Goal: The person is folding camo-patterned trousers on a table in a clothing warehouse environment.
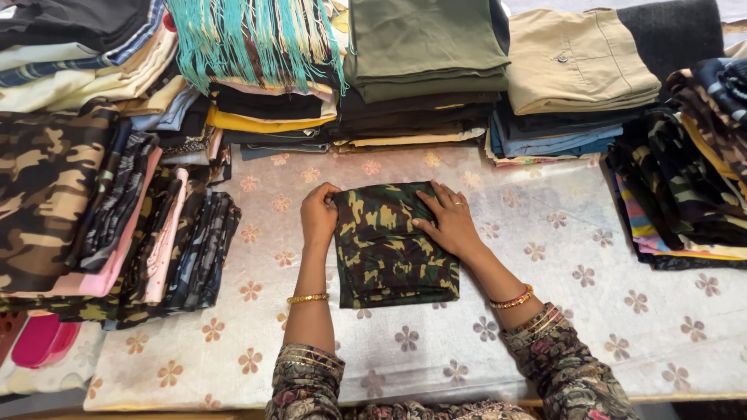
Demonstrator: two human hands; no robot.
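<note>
A folded green camouflage garment point(389, 253) lies on the pale flowered cloth point(545, 311) in front of me. My left hand point(318, 215) curls around its upper left corner, fingers closed on the fabric edge. My right hand point(447, 219) lies flat on its upper right part, fingers spread, a ring on one finger. Gold and red bangles sit on both wrists, and patterned sleeves cover my forearms.
Stacks of folded clothes ring the work area: camouflage and striped piles point(93, 218) at left, a turquoise fringed piece point(249, 39) and olive stack point(424, 47) behind, tan trousers point(580, 62) and camouflage piles point(685, 179) at right. A pink object point(39, 338) lies at lower left.
</note>
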